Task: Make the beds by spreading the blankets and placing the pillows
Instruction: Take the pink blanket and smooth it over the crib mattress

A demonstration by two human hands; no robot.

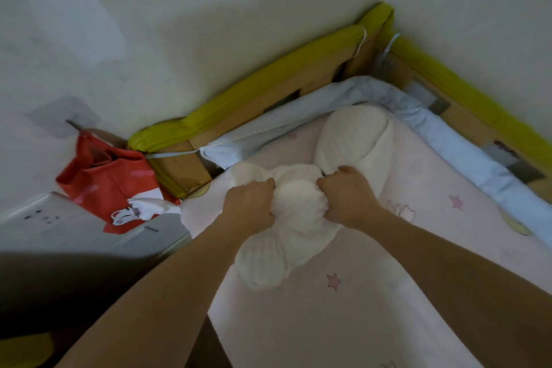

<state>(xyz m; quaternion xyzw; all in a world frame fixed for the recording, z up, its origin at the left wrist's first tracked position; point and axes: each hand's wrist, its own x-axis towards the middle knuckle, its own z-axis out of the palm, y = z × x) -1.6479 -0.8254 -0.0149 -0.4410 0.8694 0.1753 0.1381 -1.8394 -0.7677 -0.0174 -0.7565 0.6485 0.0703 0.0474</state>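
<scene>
On the pink star-print sheet (343, 323) of the bed, the left hand (251, 206) and right hand (348, 196) each clench a bunched white blanket (295, 218), perhaps a towel, near the padded rail (239, 101) and corner walls.

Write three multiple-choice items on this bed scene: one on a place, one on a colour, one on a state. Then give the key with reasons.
1. Where is the red bag?
A. on the sheet
B. left of the bed, by the wall
C. on the pillow

2. What colour is the rail padding?
A. yellow-green
B. blue
C. black

3. What are the left hand and right hand doing?
A. hanging idle
B. resting flat on the sheet
C. gripping the white blanket

Key: 1 B, it hangs beside the bed's corner; 2 A, the frame's top edge is yellow-green; 3 C, both hands' fingers curl into bunched white fabric.
</scene>
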